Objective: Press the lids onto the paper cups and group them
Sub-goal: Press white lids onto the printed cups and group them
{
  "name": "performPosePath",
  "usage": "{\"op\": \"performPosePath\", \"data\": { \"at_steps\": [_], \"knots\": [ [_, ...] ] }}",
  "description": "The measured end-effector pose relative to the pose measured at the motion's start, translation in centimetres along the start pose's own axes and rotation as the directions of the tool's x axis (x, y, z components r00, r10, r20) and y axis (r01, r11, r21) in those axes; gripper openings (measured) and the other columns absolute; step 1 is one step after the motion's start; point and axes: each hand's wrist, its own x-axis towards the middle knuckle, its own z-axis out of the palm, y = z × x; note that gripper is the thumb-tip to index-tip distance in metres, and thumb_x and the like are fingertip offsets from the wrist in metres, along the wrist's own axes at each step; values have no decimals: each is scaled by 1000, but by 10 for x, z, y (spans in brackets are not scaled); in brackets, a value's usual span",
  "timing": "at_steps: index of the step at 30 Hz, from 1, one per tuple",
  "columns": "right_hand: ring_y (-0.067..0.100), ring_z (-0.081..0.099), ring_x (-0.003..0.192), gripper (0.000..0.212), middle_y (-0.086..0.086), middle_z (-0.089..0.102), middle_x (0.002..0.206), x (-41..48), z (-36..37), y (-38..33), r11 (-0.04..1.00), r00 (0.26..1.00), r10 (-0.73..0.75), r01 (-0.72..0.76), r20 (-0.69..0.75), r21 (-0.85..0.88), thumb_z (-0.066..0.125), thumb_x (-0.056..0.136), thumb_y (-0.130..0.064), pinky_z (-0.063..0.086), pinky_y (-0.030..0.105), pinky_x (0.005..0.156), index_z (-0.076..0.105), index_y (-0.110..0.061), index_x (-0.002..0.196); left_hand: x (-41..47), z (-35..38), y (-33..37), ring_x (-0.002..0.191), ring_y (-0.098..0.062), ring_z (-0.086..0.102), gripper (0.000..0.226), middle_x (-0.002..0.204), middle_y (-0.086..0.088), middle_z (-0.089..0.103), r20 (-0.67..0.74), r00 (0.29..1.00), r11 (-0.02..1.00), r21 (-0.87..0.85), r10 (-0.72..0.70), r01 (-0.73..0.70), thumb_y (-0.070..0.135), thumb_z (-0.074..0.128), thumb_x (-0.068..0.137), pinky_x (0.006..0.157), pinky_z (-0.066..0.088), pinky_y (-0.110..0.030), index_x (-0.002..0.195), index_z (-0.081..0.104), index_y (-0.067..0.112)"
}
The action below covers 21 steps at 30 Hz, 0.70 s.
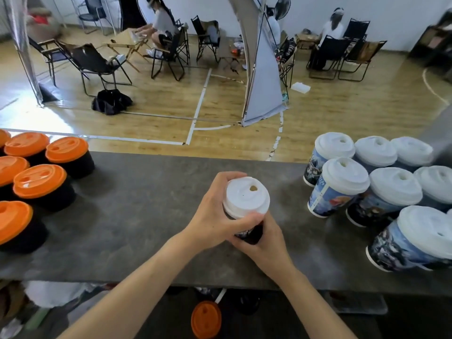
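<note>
A dark printed paper cup (252,234) with a white lid (247,198) is held above the middle of the grey table (137,204). My left hand (215,214) wraps the lid's left rim, thumb across the front edge. My right hand (266,243) grips the cup body from below and to the right. Several printed cups with white lids (342,177) stand grouped at the right. Several black cups with orange lids (40,181) stand grouped at the left.
The table's far edge runs across the middle of the view, with wooden floor beyond. An orange lid (206,319) lies below the table's near edge. Folding chairs and seated people are far behind.
</note>
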Motion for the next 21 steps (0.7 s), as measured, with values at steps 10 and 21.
{"op": "performPosePath", "data": {
  "at_steps": [10,21],
  "knots": [
    [3,60,126,70,-21,62,133,0,0,0,999,999,-31,31,26,13,86,81,-46,53,22,99,46,-46,139,4,-19,3,141,5,36,81,150,17,38,112,994,995,99,-1,-10,47,83,77,115,32,-17,149,45,38],
    [-2,62,123,76,-26,63,133,2,0,-8,996,998,40,-43,51,75,85,79,-58,51,13,95,47,-42,142,6,-8,18,126,0,53,66,134,17,52,123,992,997,72,-30,21,40,87,76,100,48,-18,134,54,35]
  ]
}}
